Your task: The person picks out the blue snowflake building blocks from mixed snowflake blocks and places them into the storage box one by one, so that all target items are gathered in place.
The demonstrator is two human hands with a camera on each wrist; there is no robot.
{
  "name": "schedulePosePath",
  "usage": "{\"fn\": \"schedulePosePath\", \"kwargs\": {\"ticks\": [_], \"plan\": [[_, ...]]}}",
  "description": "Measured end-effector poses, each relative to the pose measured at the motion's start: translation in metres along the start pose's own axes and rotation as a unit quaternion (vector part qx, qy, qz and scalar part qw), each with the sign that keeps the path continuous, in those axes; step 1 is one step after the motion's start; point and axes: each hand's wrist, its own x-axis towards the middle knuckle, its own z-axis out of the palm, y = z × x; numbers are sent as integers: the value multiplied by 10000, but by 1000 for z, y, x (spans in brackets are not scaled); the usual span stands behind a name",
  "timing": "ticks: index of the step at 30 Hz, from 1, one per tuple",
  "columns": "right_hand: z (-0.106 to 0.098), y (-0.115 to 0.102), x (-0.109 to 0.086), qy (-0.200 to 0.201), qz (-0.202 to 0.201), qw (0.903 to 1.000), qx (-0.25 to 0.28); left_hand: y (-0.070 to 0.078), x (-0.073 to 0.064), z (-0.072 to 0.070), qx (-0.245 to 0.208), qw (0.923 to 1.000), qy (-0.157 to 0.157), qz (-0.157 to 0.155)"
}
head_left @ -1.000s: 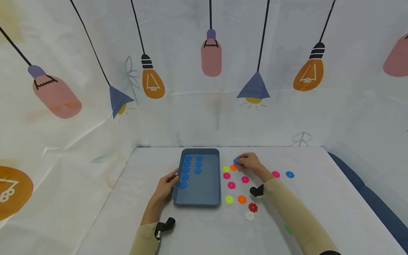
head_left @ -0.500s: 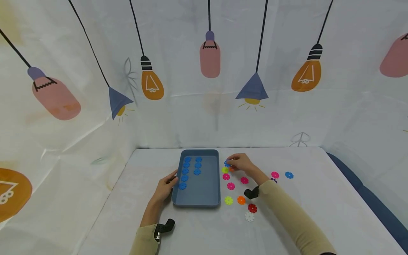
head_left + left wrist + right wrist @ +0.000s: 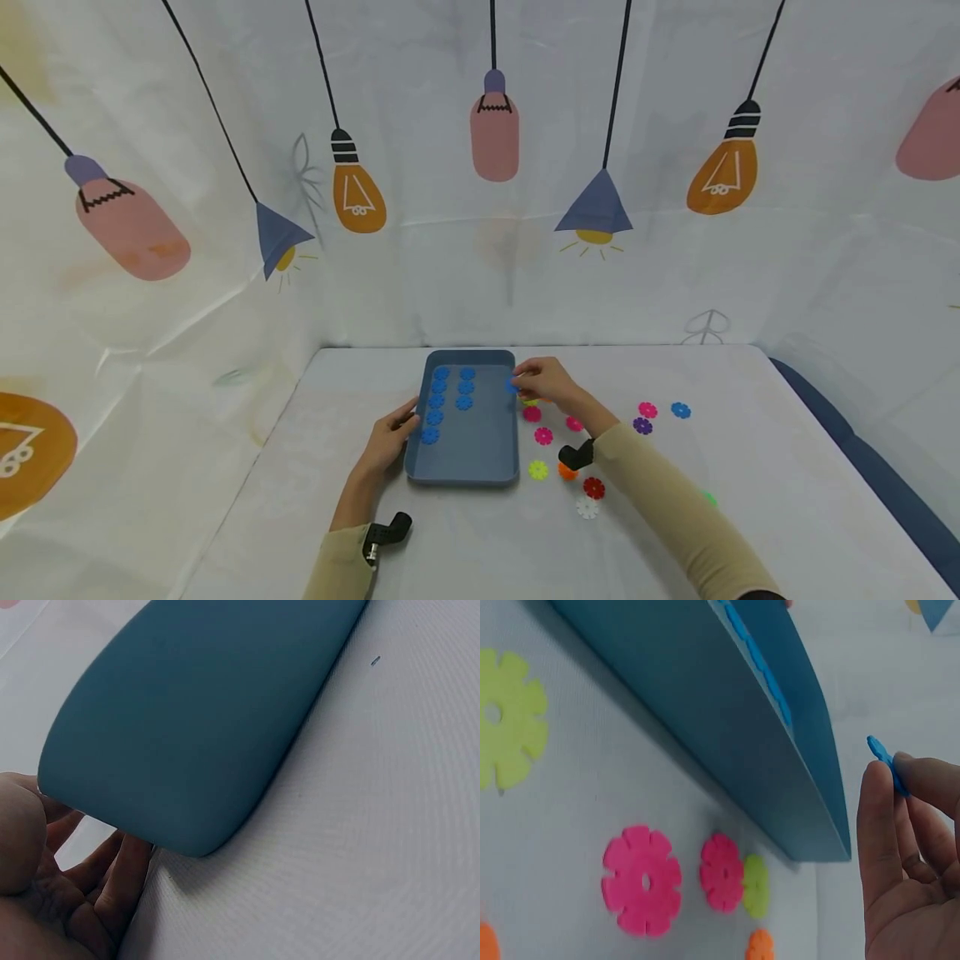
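My left hand (image 3: pixel 386 437) grips the left side of a blue-grey rectangular tray (image 3: pixel 487 454); in the left wrist view its fingers (image 3: pixel 124 881) reach against the tray's wall. Blue flower-shaped plastic discs (image 3: pixel 435 417) lie in two columns in the tray, a longer one at the left and a shorter one beside it. At the tray's far right edge, my right hand (image 3: pixel 551 382) pinches another blue flower-shaped disc (image 3: pixel 885 761) between thumb and fingertips. The right wrist view has it just outside the tray's wall, apart from it.
Right of the tray lie loose discs: pink (image 3: pixel 543 436), yellow (image 3: pixel 538 470), orange (image 3: pixel 567 472), red (image 3: pixel 594 488) and white (image 3: pixel 587 507). Farther right are a purple disc (image 3: pixel 642 426), a pink and a blue disc (image 3: pixel 681 410). A green disc shows partly behind the right sleeve.
My right hand has moved left with the pinched blue disc, from above the loose discs to the tray's right edge. The left hand and tray have stayed put.
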Motion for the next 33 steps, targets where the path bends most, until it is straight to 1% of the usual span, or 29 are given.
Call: {"fn": "schedulePosePath", "kwargs": {"ticks": [5,7,13,22,26,30,33], "plan": [[13,-1,5,-86,-78,9998,-143,0,0,0,-5,10000,0,-63],[18,-1,7,-102,-94,9998,-124,0,1,0,-30,10000,5,-71],[31,-1,13,-295,-132,9994,-133,1,1,1,-1,10000,-21,31],[48,-6,14,-393,-93,9979,-515,2,1,2,-1,10000,-19,65],[53,-7,15,-416,-10,9984,-396,2,2,3,-26,10000,-24,61],[59,-5,17,-433,-28,9985,-332,0,3,4,-90,9999,-86,51],[64,-2,19,-501,-74,9982,-310,-1,2,2,-147,9999,-39,5]]}}
